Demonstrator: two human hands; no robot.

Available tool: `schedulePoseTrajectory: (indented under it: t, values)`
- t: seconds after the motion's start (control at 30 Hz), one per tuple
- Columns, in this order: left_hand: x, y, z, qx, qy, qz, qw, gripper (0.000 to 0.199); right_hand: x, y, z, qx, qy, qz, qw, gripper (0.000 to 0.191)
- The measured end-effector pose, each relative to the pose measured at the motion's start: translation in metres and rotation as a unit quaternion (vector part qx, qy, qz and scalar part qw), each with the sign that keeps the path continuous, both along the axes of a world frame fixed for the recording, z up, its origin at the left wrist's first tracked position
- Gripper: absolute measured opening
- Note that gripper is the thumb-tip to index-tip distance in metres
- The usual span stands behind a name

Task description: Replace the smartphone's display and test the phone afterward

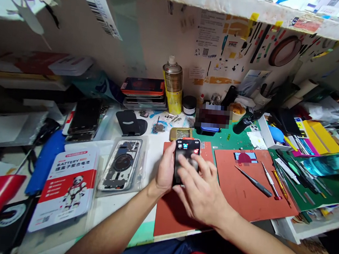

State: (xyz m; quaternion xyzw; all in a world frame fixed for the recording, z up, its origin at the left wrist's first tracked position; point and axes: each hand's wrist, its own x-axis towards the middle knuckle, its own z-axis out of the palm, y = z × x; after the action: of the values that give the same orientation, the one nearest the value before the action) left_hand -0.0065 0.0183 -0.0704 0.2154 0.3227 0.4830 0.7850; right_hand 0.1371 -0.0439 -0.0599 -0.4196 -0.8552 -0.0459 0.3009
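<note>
A smartphone with its screen lit and a few app icons showing is held over the red-brown mat. My left hand is closed around the phone's left edge. Over the screen, my right hand has its fingers stretched out and apart, slightly blurred; its thumb is near the phone's bottom edge. I cannot tell which fingertips touch the glass. To the left, an opened phone body lies on a clear plastic tray, its inner parts exposed.
A battery package lies at left. Behind stand a spray can, a black phone stand and stacked phones. Tweezers and a screwdriver rest on the right red mat. A shelf overhangs the bench.
</note>
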Motion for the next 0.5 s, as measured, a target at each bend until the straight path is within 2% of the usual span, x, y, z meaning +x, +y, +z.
schedulePoseTrajectory:
  t: [0.1,0.2,0.33,0.43,0.5]
  values:
    - [-0.001,-0.001,0.001,-0.004,-0.002,-0.032,0.999,0.067,0.006,-0.007,-0.004,0.007,-0.011,0.034,0.999,0.028]
    - [0.001,-0.001,-0.002,-0.009,-0.004,0.004,1.0,0.061,0.013,-0.003,-0.004,0.01,-0.017,0.008,1.0,0.032]
    - [0.004,0.0,-0.01,0.005,0.002,0.054,0.999,0.053,0.006,0.017,0.004,0.034,-0.033,0.008,0.999,0.034]
    - [0.003,0.0,-0.011,0.013,0.004,0.065,0.998,0.05,0.005,0.026,0.008,0.046,-0.036,-0.007,0.998,0.035]
    - [0.003,-0.001,-0.009,0.012,-0.001,0.049,0.999,0.052,0.011,0.025,0.008,0.043,-0.037,-0.026,0.998,0.034]
